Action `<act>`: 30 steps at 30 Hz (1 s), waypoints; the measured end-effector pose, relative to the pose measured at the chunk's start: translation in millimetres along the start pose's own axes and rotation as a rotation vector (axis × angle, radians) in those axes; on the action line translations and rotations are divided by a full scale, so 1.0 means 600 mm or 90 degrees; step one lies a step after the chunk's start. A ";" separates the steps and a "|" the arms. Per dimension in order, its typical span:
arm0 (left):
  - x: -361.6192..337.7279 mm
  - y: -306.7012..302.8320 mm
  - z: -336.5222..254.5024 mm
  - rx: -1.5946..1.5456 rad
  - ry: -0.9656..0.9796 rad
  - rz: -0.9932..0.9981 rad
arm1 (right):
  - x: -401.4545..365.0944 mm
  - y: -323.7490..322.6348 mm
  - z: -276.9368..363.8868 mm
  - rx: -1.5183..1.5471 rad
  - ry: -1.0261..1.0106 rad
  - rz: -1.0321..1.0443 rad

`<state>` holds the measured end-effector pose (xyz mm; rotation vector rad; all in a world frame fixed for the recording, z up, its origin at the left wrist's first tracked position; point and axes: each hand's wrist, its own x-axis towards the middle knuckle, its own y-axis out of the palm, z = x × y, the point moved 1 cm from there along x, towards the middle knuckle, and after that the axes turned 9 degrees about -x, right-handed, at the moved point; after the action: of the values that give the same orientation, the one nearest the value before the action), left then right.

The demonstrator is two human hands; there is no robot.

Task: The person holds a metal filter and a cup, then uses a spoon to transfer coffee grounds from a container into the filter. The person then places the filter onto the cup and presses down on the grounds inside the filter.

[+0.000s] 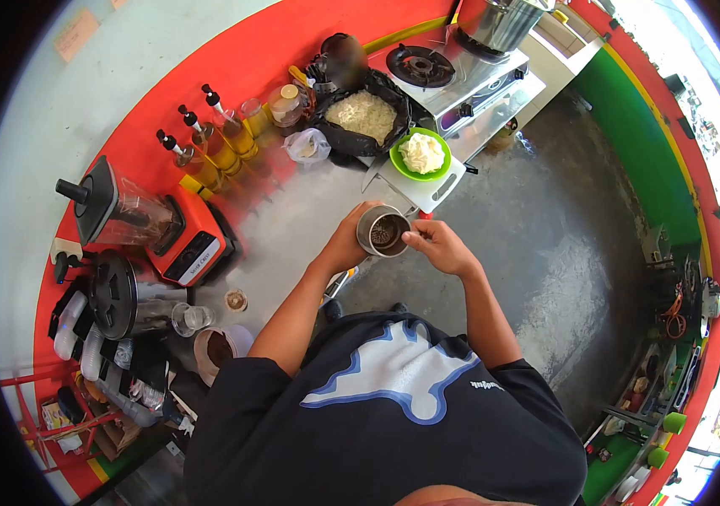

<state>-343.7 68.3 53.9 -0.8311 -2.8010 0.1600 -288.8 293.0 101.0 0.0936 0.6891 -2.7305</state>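
In the middle of the view, a metal mug (368, 229) is held between both hands above the floor beside the counter edge. Its round mouth faces up at me, and brownish, speckled contents show inside; I cannot make out what they are. My left hand (346, 244) wraps around the mug's left side. My right hand (447, 248) is closed at its right side, thumb near the rim; whether a handle lies under those fingers is hidden. Just beyond the mug, a green bowl (396, 160) of white, creamy stuff sits on a white cutting board (448, 184).
A red-based blender (195, 240) stands on the metal counter (292, 202) at left, near several pump bottles (216, 145). A black bag (343, 142) holds pale grated stuff. A gas stove (482, 105) carries a big pot (503, 25). Shelves line the far right.
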 end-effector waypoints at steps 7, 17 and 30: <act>-0.006 0.001 0.008 0.021 0.032 -0.009 | 0.004 0.005 0.002 -0.032 -0.016 0.009; -0.070 -0.028 -0.011 -0.168 -0.111 -0.095 | 0.051 0.046 0.023 -0.045 -0.039 0.033; -0.240 -0.070 0.015 -0.076 -0.105 -0.410 | 0.134 0.180 0.084 -0.118 -0.158 0.259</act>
<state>-250.5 -46.1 26.9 0.1008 -3.0897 -0.0482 -328.8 155.8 85.3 -0.1325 0.7525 -2.2331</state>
